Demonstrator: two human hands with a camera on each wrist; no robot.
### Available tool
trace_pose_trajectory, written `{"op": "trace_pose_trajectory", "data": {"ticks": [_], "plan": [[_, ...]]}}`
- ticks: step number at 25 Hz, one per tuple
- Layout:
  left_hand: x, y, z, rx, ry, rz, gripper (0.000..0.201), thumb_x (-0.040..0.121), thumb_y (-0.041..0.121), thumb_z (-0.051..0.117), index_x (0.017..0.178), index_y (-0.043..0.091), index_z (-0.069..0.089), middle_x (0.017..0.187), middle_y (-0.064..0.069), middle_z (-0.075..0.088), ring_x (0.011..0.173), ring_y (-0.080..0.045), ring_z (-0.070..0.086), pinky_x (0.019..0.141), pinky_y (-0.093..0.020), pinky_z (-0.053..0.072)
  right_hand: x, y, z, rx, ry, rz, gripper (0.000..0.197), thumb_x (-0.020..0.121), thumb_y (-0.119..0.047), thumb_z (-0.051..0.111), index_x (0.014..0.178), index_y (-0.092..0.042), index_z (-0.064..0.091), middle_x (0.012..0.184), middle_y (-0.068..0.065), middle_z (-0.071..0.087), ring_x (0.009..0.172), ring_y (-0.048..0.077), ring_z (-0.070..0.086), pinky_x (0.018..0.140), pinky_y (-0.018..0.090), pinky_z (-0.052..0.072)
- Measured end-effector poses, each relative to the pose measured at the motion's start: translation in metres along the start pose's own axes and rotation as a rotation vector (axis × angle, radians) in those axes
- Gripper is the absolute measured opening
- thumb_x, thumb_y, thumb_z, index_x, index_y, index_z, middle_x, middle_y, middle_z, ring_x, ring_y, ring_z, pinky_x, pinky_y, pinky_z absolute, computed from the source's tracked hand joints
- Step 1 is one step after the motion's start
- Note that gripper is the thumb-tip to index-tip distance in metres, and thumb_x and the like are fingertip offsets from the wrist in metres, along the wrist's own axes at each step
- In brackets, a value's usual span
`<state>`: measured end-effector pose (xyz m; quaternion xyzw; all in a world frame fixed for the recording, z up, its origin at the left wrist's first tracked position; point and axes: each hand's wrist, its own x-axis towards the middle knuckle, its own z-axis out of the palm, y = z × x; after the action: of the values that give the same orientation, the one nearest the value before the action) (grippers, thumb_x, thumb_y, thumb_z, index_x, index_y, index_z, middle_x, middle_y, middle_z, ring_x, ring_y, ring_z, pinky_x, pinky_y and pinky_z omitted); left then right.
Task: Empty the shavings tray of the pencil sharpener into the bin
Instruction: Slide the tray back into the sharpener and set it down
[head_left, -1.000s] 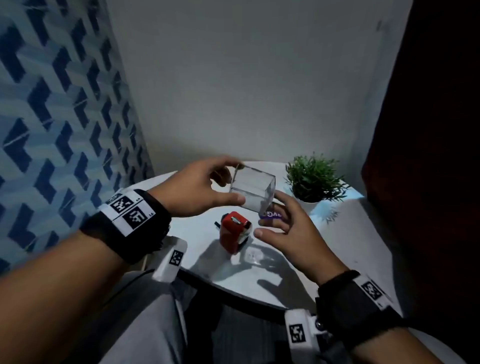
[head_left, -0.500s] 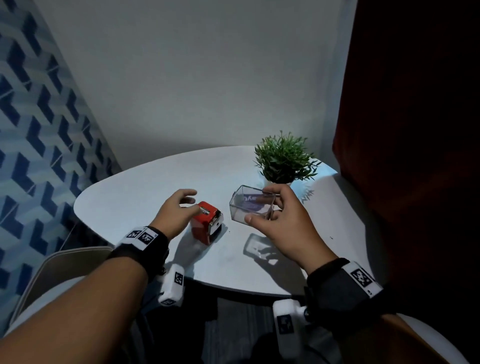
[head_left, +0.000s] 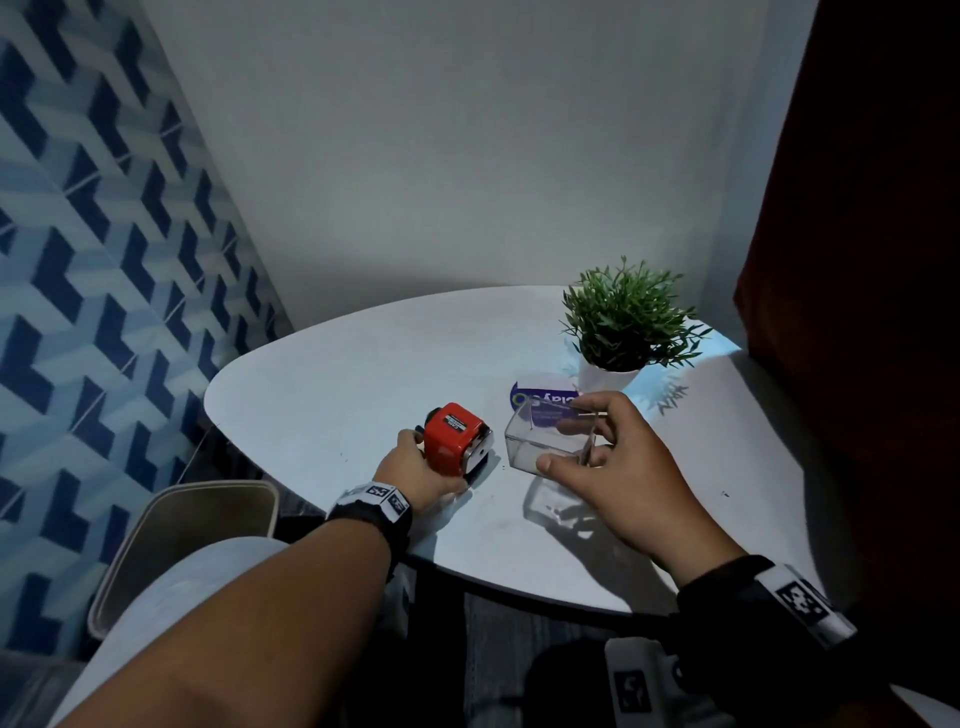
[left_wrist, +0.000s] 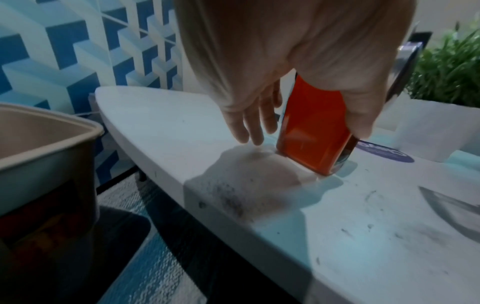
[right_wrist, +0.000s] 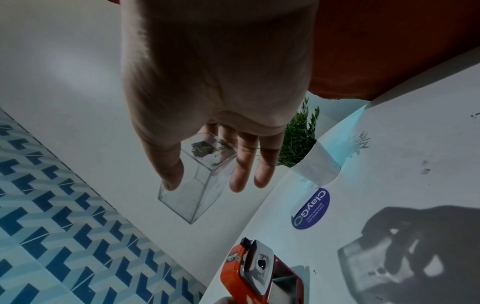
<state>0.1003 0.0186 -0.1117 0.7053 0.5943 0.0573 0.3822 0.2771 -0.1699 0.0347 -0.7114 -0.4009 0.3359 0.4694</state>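
A: Where does everything sit for the step in hand?

B: The bin (head_left: 182, 491) stands on the floor, below the left edge of the bench (head_left: 337, 395). The pencil sharpener (head_left: 451, 436) stands on the bench, and the left hand (head_left: 415, 475) has its grip clamped around the red body. The shavings tray (head_left: 545, 449) is out of its slot and held just above the bench. The right hand (head_left: 628, 467) pinches it, thumb on the near wall and fingers on the far one.

A: Is it empty?

B: Not quite, I judge. The right wrist view shows 1 dark clump (right_wrist: 202, 149) in the end near the palm.

A: So how should it be done well?

B: Carry the tray level across to the bin, with the open side up until it is over the rim. Then tip and tap it, because that clump looks stuck. The clear walls look slick, so the pinch should be firm. The left hand should keep the sharpener steady for refitting.

A: And the surroundings?

B: There are 2 walls, a blue patterned wall (head_left: 104, 260) on the left and a plain pale wall (head_left: 467, 156) behind. A dark red curtain (head_left: 857, 260) hangs on the right. The bench is white and rounded, and it carries a potted plant (head_left: 628, 317), a blue sticker (head_left: 540, 400) and scattered graphite smudges (left_wrist: 233, 201).
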Motion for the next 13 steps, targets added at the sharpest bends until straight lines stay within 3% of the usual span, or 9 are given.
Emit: {"op": "trace_pose_trajectory", "data": {"ticks": [4, 8, 11, 13], "plan": [[0.003, -0.002, 0.012, -0.064, 0.013, 0.026, 0.066, 0.065, 0.040, 0.095, 0.122, 0.024, 0.064, 0.109, 0.001, 0.078, 0.105, -0.025, 0.073, 0.092, -0.032, 0.054, 0.001, 0.003, 0.002, -0.030, 0.001, 0.003, 0.056, 0.073, -0.024, 0.090, 0.114, -0.040, 0.054, 0.115, -0.012, 0.069, 0.093, 0.033, 0.073, 0.093, 0.051, 0.060], [-0.003, 0.001, 0.012, -0.155, 0.073, 0.070, 0.048, 0.064, 0.035, 0.094, 0.102, 0.034, 0.064, 0.094, 0.008, 0.075, 0.093, -0.020, 0.073, 0.085, -0.030, 0.055, 0.003, 0.007, -0.002, -0.037, 0.002, 0.011, 0.057, 0.075, -0.021, 0.090, 0.118, -0.036, 0.055, 0.115, -0.011, 0.068, 0.087, 0.015, 0.067, 0.095, 0.045, 0.059], [-0.009, 0.011, 0.002, -0.238, 0.086, 0.114, 0.044, 0.067, 0.031, 0.092, 0.103, 0.032, 0.066, 0.093, 0.014, 0.073, 0.089, -0.014, 0.071, 0.074, -0.026, 0.051, 0.006, 0.008, -0.004, -0.042, 0.015, 0.022, 0.058, 0.075, -0.024, 0.090, 0.120, -0.036, 0.055, 0.114, -0.011, 0.069, 0.083, 0.012, 0.064, 0.095, 0.045, 0.059], [-0.014, 0.022, -0.008, -0.362, 0.108, 0.142, 0.042, 0.071, 0.027, 0.091, 0.106, 0.025, 0.068, 0.094, 0.011, 0.073, 0.088, -0.013, 0.070, 0.076, -0.028, 0.051, 0.007, 0.005, -0.004, -0.029, 0.022, 0.029, 0.057, 0.075, -0.026, 0.089, 0.120, -0.035, 0.055, 0.114, -0.012, 0.069, 0.086, 0.016, 0.068, 0.095, 0.047, 0.059]]}}
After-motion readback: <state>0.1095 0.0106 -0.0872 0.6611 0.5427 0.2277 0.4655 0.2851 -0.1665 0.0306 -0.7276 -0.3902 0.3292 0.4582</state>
